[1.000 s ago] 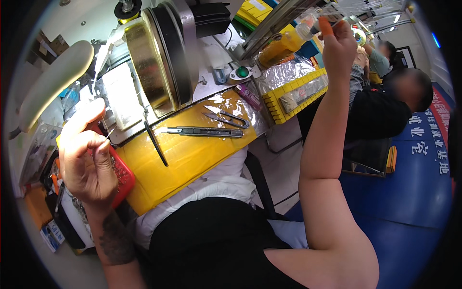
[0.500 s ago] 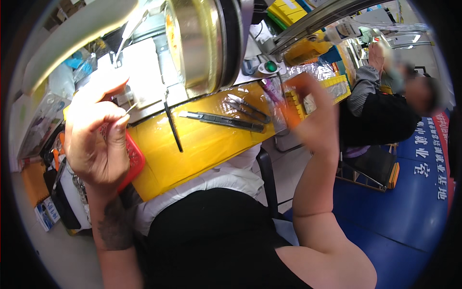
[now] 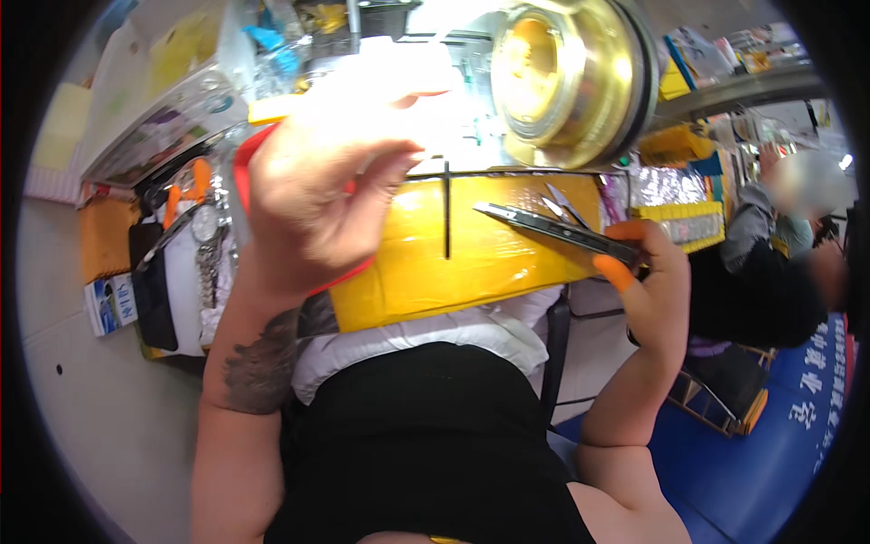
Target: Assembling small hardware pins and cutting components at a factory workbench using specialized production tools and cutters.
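Note:
My left hand [image 3: 313, 186] is raised over the left of the yellow-covered work surface [image 3: 408, 281], thumb and forefinger pinched together. Glare washes out whatever is at the fingertips. At the right edge of that surface my right hand [image 3: 660, 281], an orange cover on its thumb, grips the back end of a black utility knife [image 3: 553, 228]. The knife's tip points left. Tweezers [image 3: 565, 205] lie just behind it, partly hidden. A thin black stick [image 3: 447, 213] lies between my hands. Behind my left hand, a red tray [image 3: 243, 168] shows only in part.
A large round, yellowish see-through drum with a black rim [image 3: 580, 82] stands at the back. Yellow bins [image 3: 693, 227] are to the right. Orange-handled pliers [image 3: 188, 192] and a clear plastic box [image 3: 168, 82] are at left. Another person [image 3: 743, 290] sits at far right.
My right hand has come down onto the utility knife and taken hold of its back end. The whole view has shifted, with the table further right. My left hand keeps its pinch.

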`<state>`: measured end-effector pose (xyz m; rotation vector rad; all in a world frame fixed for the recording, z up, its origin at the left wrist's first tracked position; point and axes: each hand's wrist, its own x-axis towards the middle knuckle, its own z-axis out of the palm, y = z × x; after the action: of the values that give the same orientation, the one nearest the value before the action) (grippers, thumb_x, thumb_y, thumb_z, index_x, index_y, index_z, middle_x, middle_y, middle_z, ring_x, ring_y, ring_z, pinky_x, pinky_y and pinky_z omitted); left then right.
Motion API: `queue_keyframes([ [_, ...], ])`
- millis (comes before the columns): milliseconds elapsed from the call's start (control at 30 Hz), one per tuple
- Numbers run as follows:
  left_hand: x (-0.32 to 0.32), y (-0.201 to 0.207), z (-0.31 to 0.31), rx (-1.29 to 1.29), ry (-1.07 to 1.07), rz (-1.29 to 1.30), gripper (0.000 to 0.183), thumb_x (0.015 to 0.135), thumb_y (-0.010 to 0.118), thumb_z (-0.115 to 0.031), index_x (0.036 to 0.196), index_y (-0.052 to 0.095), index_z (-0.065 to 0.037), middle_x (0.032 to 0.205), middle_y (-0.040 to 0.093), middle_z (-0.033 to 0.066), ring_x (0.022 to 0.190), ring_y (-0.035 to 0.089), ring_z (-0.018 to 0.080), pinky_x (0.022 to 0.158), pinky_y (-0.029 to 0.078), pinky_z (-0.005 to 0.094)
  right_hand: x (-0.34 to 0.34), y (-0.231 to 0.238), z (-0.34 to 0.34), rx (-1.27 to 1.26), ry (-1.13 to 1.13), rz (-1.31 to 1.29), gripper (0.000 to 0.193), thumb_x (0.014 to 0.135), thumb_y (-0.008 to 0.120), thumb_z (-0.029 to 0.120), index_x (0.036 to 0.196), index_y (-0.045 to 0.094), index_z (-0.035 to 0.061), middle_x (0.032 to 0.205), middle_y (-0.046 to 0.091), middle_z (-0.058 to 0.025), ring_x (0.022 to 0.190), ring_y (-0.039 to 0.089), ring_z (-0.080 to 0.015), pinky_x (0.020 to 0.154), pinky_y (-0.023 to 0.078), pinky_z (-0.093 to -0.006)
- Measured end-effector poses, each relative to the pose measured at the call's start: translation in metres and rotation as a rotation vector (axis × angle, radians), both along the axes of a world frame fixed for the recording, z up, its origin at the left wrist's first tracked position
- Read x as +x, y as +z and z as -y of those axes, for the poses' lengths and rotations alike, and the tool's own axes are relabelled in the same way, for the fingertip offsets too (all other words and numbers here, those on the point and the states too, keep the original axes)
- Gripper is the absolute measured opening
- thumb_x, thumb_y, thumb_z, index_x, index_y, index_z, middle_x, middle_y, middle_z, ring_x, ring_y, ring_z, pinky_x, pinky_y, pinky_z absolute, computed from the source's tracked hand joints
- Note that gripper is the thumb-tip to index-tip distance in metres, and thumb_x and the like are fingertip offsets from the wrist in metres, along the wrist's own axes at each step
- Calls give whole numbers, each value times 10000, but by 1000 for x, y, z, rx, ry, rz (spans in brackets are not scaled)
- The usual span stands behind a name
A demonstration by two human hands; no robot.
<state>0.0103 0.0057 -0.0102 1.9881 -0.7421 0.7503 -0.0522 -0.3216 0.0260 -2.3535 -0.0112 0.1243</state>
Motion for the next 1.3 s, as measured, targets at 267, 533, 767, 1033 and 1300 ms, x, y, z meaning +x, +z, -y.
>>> queue_keyframes([
  [267,-1,7,0,38,24,-11,198,758,778,56,939,727,-6,992,747,142,866,698,259,773,542,330,30,-14,-55,134,428,209,265,763,776,47,1014,704,-1,749,610,-123,678,611,-265,629,457,-299],
  [533,1,5,-2,57,58,-7,190,758,792,37,927,735,-30,937,728,114,858,687,243,746,543,318,18,15,-57,654,269,520,210,748,803,214,870,728,61,726,663,-53,677,631,-171,1055,406,-610],
  [767,-2,3,-2,80,63,-1,178,772,783,41,929,723,-16,991,719,132,885,696,254,782,557,324,24,1,-86,402,377,732,254,915,734,269,982,613,55,744,630,-46,685,603,-160,1173,208,-707],
  [1033,2,6,-1,67,45,21,168,791,769,40,941,713,-8,986,720,133,928,705,274,827,559,337,18,9,-96,213,336,697,233,899,750,278,943,620,90,734,588,-18,666,554,-147,1174,238,-686],
  [1300,-5,0,-5,82,29,-81,156,808,689,93,938,679,6,1134,714,168,1100,637,275,971,494,367,18,8,-100,240,310,713,165,906,747,209,919,623,101,703,571,-6,651,553,-138,1173,228,-686],
])
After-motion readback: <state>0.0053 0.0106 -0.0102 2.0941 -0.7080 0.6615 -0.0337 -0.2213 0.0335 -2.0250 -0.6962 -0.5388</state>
